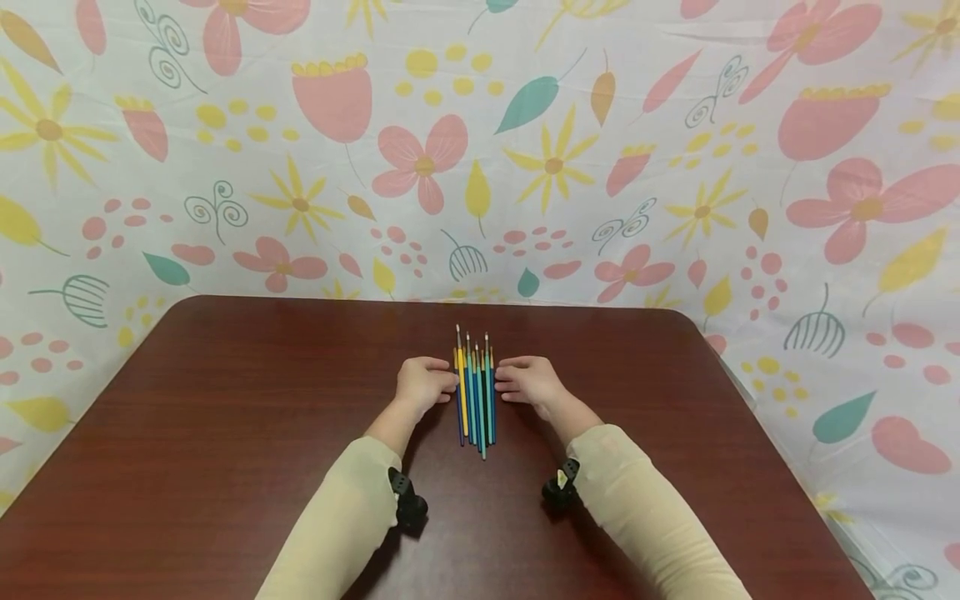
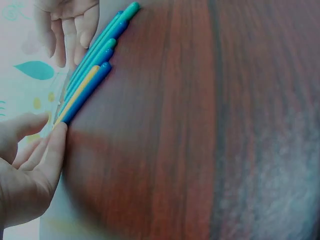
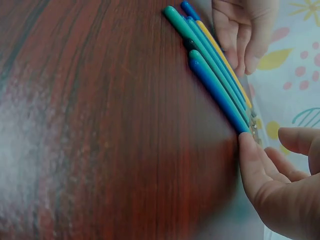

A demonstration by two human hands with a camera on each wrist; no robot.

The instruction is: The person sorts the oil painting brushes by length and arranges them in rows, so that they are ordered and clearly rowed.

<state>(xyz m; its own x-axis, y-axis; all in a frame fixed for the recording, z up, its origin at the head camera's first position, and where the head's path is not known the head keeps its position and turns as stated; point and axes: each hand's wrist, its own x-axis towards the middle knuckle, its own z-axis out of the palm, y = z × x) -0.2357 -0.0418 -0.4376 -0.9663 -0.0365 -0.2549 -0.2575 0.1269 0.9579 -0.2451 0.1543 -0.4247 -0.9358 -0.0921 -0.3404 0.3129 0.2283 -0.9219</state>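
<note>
Two hands' fingers [image 1: 447, 382] touch paintbrushes [image 1: 474, 392] from both sides.

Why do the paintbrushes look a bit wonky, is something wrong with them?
Nothing is broken or spilled. The paintbrushes lie side by side on the table, pressed together between the left hand and the right hand. Only their ends are uneven: a teal one sticks out nearer than the others, and the bristle tips sit staggered.

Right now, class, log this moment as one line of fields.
left hand: touching brushes' left side | right hand: touching their right side | paintbrushes: bunched side by side, flat on table
</note>
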